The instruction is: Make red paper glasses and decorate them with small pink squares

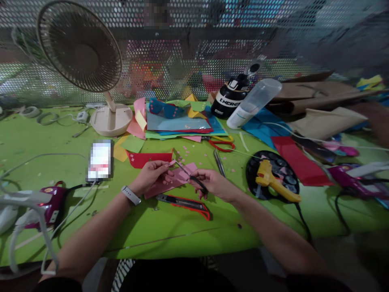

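Just beyond the orange cutter (189, 202) lies pink paper (161, 190), over which the left hand (154, 174) pinches a small pink scrap (172, 162) and the right hand (214, 184) curls round dark-handled scissors (199, 184), a red strip (150, 159) lying farther beyond the cutter.

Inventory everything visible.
Perforated metal screen: 1, grey, back
Round fan: 1, beige, back left
Rectangular phone: 1, white screen, left
Plastic devices: 2, purple, either side
Paper stack: 1, mostly blue, back
Folded paper strip: 1, red, centre
Flat paper: 1, pink, centre
Large papers: several, brown, back right
Cylindrical bottles: 2, black and clear, back
Round plastic tray: 1, black, right
Plastic glue gun: 1, yellow, on tray
Slim metal tool: 1, silver, centre
Box cutter: 1, orange, front
Slim scissors: 1, black, centre
Table: 1, green, beneath
Left hand: 1, bare, centre
Right hand: 1, bare, holding scissors
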Action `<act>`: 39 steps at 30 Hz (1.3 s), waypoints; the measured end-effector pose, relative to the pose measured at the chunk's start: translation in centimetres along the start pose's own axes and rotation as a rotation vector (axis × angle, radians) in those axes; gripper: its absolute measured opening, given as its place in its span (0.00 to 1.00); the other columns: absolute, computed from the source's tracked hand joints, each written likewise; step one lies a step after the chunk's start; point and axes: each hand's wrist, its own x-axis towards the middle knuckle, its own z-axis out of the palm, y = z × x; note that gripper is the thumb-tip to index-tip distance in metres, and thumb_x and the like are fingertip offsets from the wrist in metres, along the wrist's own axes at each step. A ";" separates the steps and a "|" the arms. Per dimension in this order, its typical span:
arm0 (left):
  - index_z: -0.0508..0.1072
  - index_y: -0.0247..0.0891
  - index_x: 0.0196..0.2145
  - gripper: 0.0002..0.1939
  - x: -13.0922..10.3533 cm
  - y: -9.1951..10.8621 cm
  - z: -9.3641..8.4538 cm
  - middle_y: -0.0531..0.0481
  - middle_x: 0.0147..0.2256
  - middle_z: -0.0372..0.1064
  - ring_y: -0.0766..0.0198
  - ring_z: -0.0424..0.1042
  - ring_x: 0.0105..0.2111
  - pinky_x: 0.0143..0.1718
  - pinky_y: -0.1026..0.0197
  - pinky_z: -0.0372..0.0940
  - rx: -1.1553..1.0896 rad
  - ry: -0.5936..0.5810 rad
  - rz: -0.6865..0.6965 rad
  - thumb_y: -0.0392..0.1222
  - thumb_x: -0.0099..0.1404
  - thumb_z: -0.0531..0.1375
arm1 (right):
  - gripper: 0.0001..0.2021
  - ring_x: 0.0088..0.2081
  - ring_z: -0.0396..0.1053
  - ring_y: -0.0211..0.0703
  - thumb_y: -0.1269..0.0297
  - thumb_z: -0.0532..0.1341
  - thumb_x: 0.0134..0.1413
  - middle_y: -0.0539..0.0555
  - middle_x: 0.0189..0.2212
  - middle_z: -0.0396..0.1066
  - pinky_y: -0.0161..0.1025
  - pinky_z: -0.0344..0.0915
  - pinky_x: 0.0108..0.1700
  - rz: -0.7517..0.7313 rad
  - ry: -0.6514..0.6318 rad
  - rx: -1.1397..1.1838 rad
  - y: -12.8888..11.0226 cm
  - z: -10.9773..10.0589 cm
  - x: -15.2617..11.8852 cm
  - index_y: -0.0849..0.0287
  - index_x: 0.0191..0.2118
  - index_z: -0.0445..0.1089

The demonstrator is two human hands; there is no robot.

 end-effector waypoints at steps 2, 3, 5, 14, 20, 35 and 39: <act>0.74 0.30 0.36 0.09 0.0 -0.1 -0.1 0.48 0.26 0.75 0.72 0.71 0.19 0.22 0.71 0.67 -0.010 -0.005 -0.002 0.41 0.65 0.62 | 0.27 0.19 0.69 0.32 0.42 0.69 0.40 0.46 0.21 0.68 0.28 0.63 0.19 0.003 -0.002 -0.004 0.2 -0.1 0.1 0.62 0.37 0.67; 0.74 0.30 0.37 0.09 0.0 -0.1 -0.1 0.48 0.26 0.75 0.72 0.71 0.20 0.22 0.71 0.67 -0.012 -0.008 -0.006 0.41 0.65 0.62 | 0.27 0.19 0.69 0.32 0.43 0.69 0.40 0.46 0.21 0.68 0.28 0.63 0.19 0.006 -0.003 -0.005 0.2 -0.1 0.1 0.62 0.37 0.67; 0.74 0.30 0.38 0.09 0.0 0.0 -0.1 0.48 0.27 0.75 0.72 0.72 0.20 0.24 0.71 0.68 -0.008 -0.007 -0.010 0.41 0.65 0.62 | 0.26 0.20 0.69 0.32 0.44 0.69 0.41 0.46 0.21 0.68 0.28 0.64 0.19 0.006 -0.002 -0.001 0.2 -0.2 0.1 0.62 0.38 0.67; 0.74 0.31 0.37 0.11 -0.2 0.3 0.2 0.49 0.26 0.75 0.73 0.71 0.20 0.24 0.71 0.67 0.014 0.038 0.013 0.43 0.64 0.63 | 0.24 0.18 0.69 0.31 0.46 0.69 0.41 0.46 0.20 0.69 0.28 0.67 0.20 0.020 -0.021 0.044 -0.3 0.0 -0.2 0.61 0.35 0.67; 0.74 0.32 0.38 0.10 -0.1 0.2 0.2 0.50 0.27 0.75 0.74 0.71 0.20 0.24 0.71 0.67 -0.001 0.049 0.035 0.42 0.64 0.62 | 0.24 0.19 0.69 0.31 0.46 0.70 0.41 0.46 0.21 0.70 0.28 0.67 0.21 0.011 -0.034 0.035 -0.1 0.0 -0.1 0.61 0.36 0.67; 0.74 0.32 0.37 0.15 0.1 -0.1 -0.1 0.50 0.27 0.75 0.73 0.71 0.20 0.24 0.70 0.67 0.038 0.006 0.038 0.48 0.61 0.64 | 0.25 0.19 0.69 0.32 0.47 0.70 0.41 0.45 0.21 0.68 0.29 0.66 0.20 -0.031 -0.047 0.039 0.3 0.1 0.0 0.62 0.37 0.67; 0.74 0.32 0.37 0.15 0.0 -0.1 0.0 0.49 0.27 0.75 0.72 0.71 0.20 0.25 0.70 0.67 0.047 0.016 0.034 0.48 0.61 0.64 | 0.25 0.19 0.69 0.32 0.46 0.69 0.41 0.45 0.21 0.68 0.30 0.66 0.20 -0.027 -0.042 0.034 0.2 0.1 -0.1 0.62 0.37 0.68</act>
